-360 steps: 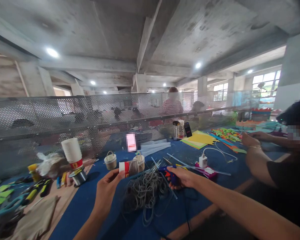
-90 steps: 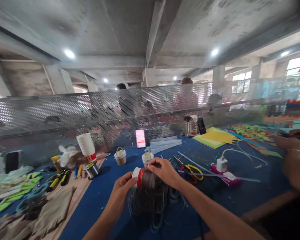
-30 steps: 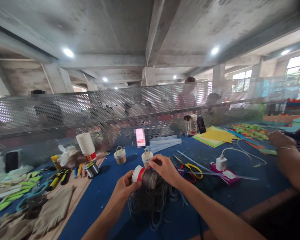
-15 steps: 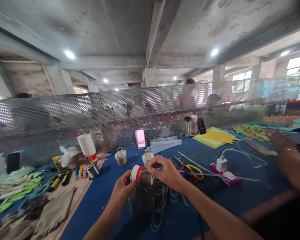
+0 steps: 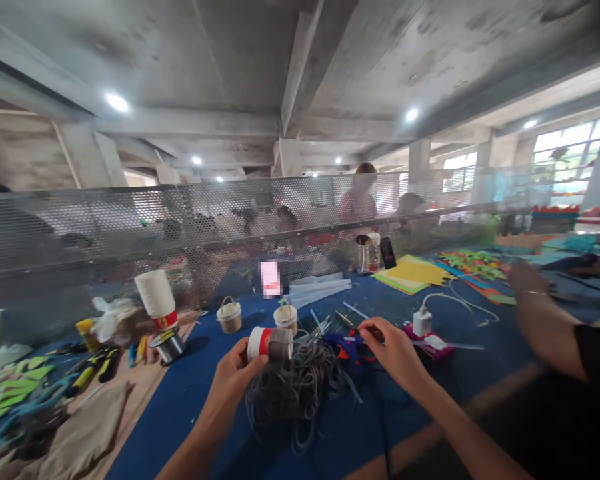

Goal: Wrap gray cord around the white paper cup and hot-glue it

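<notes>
My left hand [image 5: 233, 377] holds up a small white paper cup [image 5: 269, 343] with a red band, partly wrapped in grey cord. The cord runs down into a loose grey tangle [image 5: 300, 393] on the blue table cover [image 5: 180, 400]. My right hand [image 5: 393, 352] is to the right of the cup and apart from it. Its fingers are curled at the rear of a blue glue gun [image 5: 344, 343] that lies on the cover.
Two small wrapped baskets [image 5: 229, 315] [image 5: 285, 315] stand behind the cup. A stack of paper cups [image 5: 153, 297], a wire spool [image 5: 167, 344] and hand tools [image 5: 93, 363] are at left. A white charger [image 5: 420, 322] is at right, beside a co-worker's arm [image 5: 545, 320]. A perforated metal screen [image 5: 130, 227] closes the far side.
My right hand has left the cup, where it was winding cord, and moved right to the glue gun. The cup has tipped slightly in my left hand.
</notes>
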`<state>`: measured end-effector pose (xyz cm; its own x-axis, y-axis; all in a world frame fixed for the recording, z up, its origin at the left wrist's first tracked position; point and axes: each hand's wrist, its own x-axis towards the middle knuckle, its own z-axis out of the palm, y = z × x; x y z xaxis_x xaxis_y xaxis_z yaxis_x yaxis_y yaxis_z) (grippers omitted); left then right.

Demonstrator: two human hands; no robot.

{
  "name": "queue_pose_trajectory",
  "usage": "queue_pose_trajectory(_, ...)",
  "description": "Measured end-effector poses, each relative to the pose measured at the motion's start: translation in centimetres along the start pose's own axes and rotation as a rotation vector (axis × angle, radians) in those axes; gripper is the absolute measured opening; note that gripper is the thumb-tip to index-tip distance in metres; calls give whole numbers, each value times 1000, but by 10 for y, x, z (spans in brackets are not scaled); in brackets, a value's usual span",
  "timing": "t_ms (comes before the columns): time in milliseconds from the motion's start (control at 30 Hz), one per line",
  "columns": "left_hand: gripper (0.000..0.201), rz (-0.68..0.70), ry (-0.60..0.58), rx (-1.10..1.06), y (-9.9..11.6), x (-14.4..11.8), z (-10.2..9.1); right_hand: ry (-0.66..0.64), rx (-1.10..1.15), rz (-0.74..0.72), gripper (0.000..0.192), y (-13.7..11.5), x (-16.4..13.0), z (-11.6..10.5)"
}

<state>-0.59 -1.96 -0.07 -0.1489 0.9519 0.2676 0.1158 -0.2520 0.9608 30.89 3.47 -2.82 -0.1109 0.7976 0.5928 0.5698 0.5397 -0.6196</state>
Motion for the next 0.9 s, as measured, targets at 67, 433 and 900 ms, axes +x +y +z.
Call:
queue_pose_trajectory(67, 40, -8, 8, 20, -2, 2, -2, 39, -115, 85, 19, 16, -6, -10)
queue_pose_trajectory(433, 48, 33, 34, 51, -12, 5, -5, -159, -396, 264, 35, 10, -21, -5)
queue_pose_trajectory(900, 40, 98, 39, -25, 3, -27, 11, -222, -318, 407, 33, -18, 5, 20)
